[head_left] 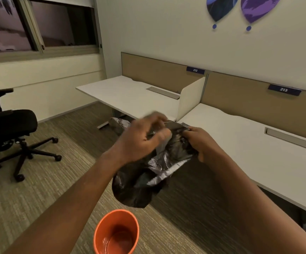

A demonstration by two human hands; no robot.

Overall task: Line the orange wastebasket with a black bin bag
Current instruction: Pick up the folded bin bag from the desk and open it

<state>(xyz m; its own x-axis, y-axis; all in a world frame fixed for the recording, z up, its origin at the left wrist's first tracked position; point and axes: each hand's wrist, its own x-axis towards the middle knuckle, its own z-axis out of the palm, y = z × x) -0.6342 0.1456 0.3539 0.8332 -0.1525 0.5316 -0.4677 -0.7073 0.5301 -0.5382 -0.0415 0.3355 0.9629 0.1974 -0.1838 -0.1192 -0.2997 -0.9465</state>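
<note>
The orange wastebasket point(116, 233) stands upright on the carpet at the bottom middle, with nothing inside it. A crumpled black bin bag point(148, 176) hangs in the air above it, a little beyond its rim. My left hand point(141, 138) grips the bag's top edge from the left and looks blurred. My right hand point(203, 143) pinches the same top edge from the right. Both hands are close together at chest height. The bag's lower part sags down in folds.
Two white desks point(130, 96) point(258, 153) with beige back panels marked 212 and 213 run along the right wall. A black office chair point(11, 132) stands on the left. Another dark crumpled bag point(116, 123) lies under the far desk.
</note>
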